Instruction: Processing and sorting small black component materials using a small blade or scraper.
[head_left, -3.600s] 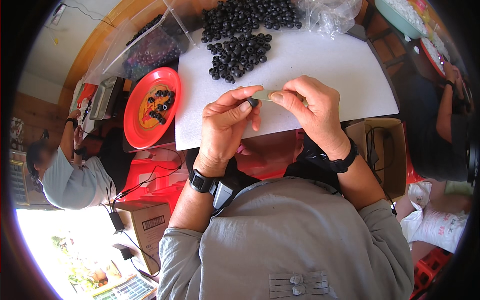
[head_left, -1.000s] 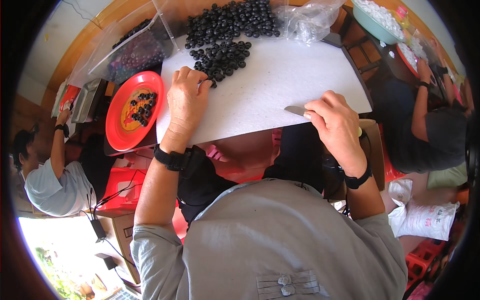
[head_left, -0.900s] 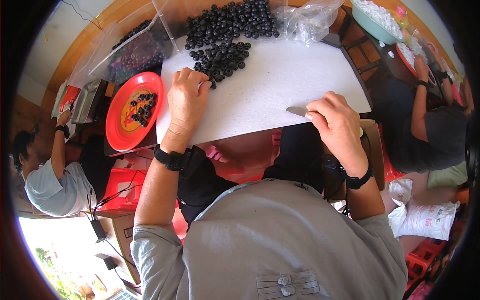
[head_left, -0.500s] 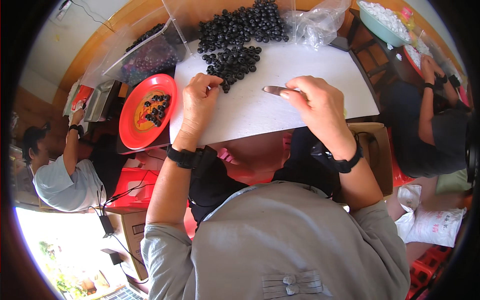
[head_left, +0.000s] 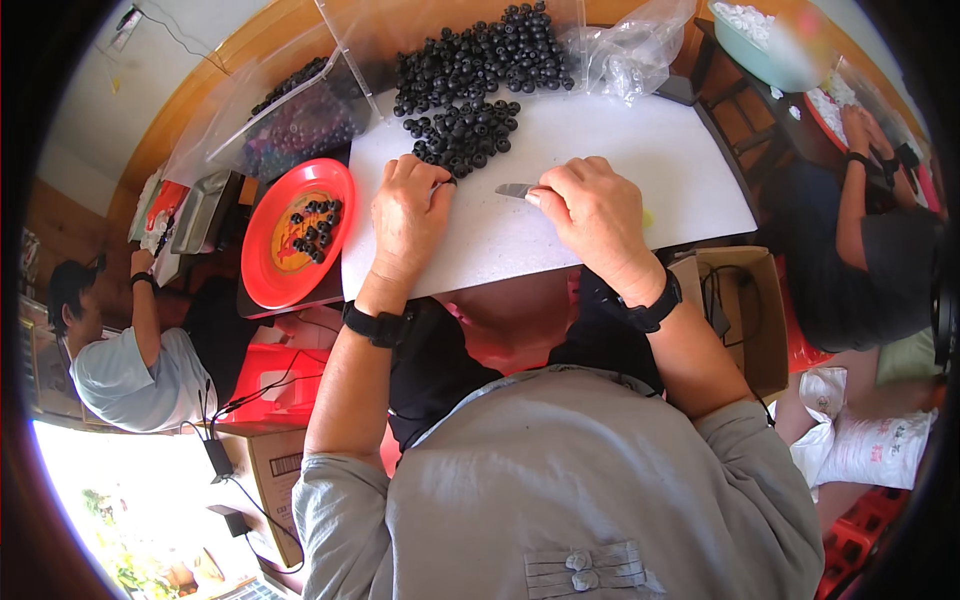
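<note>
On the near left of a white board (head_left: 600,215), my left hand (head_left: 408,208) is closed in a pinch. A bit of a small black bead (head_left: 452,182) shows between its fingertips. Across from it, my right hand (head_left: 598,208) grips a small knife (head_left: 515,190) whose short blade points left toward that bead, a gap apart. The knife's handle is hidden in my fingers. Just beyond my left hand lies a loose cluster of black round beads (head_left: 465,133) with holes. It runs back into a bigger heap (head_left: 480,55) of the same beads.
A red plate (head_left: 262,275) with several black beads stands left of the board. Behind it is a clear plastic bin (head_left: 300,130) with dark beads. A crumpled clear bag (head_left: 632,60) lies at the back right. Other people sit at left (head_left: 140,365) and right (head_left: 850,250).
My right hand has moved left with the knife, bringing the blade nearer my left hand. My left hand has drawn slightly back from the cluster, pinching a bead.
</note>
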